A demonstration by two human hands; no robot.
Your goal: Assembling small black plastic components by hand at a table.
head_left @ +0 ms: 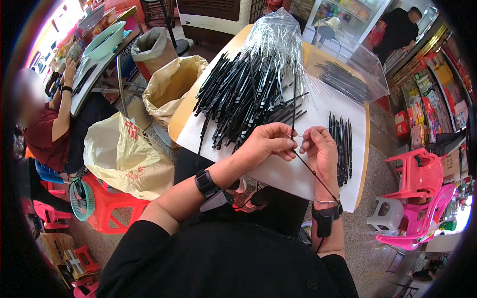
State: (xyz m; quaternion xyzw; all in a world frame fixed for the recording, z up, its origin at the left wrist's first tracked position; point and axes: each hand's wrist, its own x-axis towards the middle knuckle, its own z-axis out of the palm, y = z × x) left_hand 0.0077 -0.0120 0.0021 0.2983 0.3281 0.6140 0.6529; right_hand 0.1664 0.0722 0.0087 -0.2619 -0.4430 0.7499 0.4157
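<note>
A thin black rod (311, 171) slants from beyond my fingers down across my right wrist. My left hand (271, 144) pinches it between thumb and fingers. Just to its right, my right hand (320, 149) is closed in a pinch on a fine, pale wire-like strand (300, 135) beside the rod; its exact kind is too small to make out. Left of and beyond my hands lies a big heap of glossy black rods (233, 99), its far end under a clear plastic bag (276, 35). A smaller row of black rods (340, 149) lies side by side right of my right hand.
The white-topped table (278, 174) has a wooden edge. A clear plastic box (370, 74) with more rods stands at its far right. Paper sacks (171, 89) and a yellowish bag (124, 154) stand left, near a red stool (112, 206). Another person (47, 129) sits at a left table.
</note>
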